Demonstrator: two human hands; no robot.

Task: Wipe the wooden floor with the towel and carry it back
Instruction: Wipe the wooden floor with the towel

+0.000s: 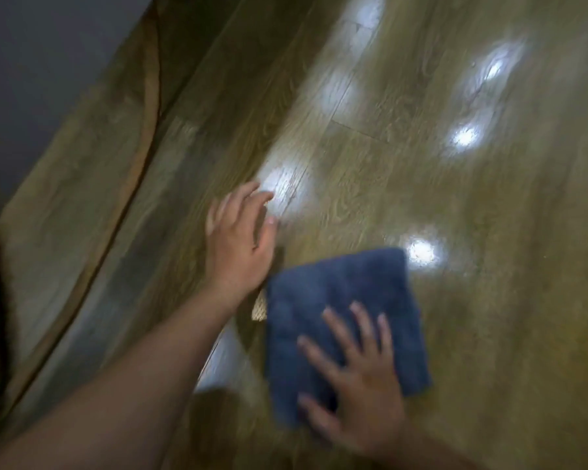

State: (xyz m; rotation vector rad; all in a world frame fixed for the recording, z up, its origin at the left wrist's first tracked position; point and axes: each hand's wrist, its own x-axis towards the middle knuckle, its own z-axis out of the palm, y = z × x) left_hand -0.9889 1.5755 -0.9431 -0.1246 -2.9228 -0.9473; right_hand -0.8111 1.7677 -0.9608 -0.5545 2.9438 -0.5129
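Pressing flat on the blue towel, the right hand has its fingers straight and spread, gripping nothing. Towel lies folded on the wooden floor. Left hand sits just beside the towel's far-left corner, fingers loosely splayed, holding nothing. Blur hides whether it touches the floor.

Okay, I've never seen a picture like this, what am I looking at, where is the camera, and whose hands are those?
There is no machine here: a person wears one camera on the head, looking down at their own two hands. Below them is a glossy wooden floor with bright light reflections. A blue towel lies on it. The right hand presses flat on the towel, fingers spread, with no grip around it. The left hand is open beside the towel, low over the boards; blur hides whether it touches them. Nothing is held.
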